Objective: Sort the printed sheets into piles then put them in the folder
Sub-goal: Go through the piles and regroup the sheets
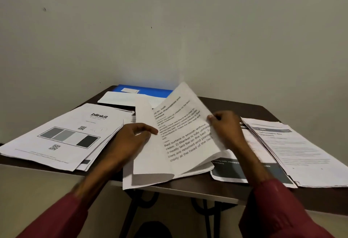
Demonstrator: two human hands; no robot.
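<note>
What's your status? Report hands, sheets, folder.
Right hand pinches lifted sheet. Left hand on middle stack, grip unclear. Blue folder at back, white paper overlapping.

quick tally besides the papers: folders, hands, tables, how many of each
folder: 1
hands: 2, left hand and right hand
table: 1
total: 4

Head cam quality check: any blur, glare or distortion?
Head view: dim light; left forearm motion-blurred; lifted white printed sheet legible low, smeared higher up; blue plastic folder glows overexposed by the wall; white right-hand pile's small print unreadable.
</note>
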